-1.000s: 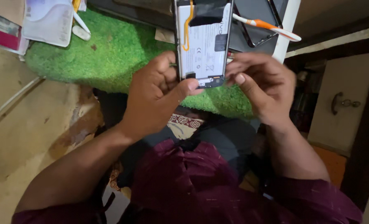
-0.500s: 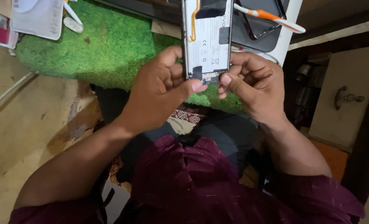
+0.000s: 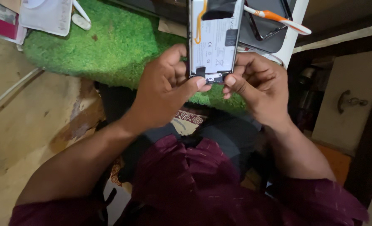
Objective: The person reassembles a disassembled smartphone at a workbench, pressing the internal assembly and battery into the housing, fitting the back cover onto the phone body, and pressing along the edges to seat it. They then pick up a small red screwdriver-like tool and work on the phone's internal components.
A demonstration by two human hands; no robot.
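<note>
The left hand grips the lower left corner of an opened phone, its back cover off, with the thumb pressed across the bottom edge near a small dark piece at the foot of the battery. The right hand closes on the lower right corner, its thumb tip meeting the same bottom edge from the other side. The phone is held upright in the air above the person's lap, in front of the green mat; its pale battery with an orange flex strip faces the camera. The work in hand looks like a fine job at the phone's bottom end, perhaps seating or freeing a connector or small cover there; which one cannot be told. Such a move would call for steady thumb pressure while both hands keep the body from twisting. Beyond the phone an orange and white toothbrush lies across a dark device on a white surface. To the far left, papers rest at the mat's edge on the wooden table.
</note>
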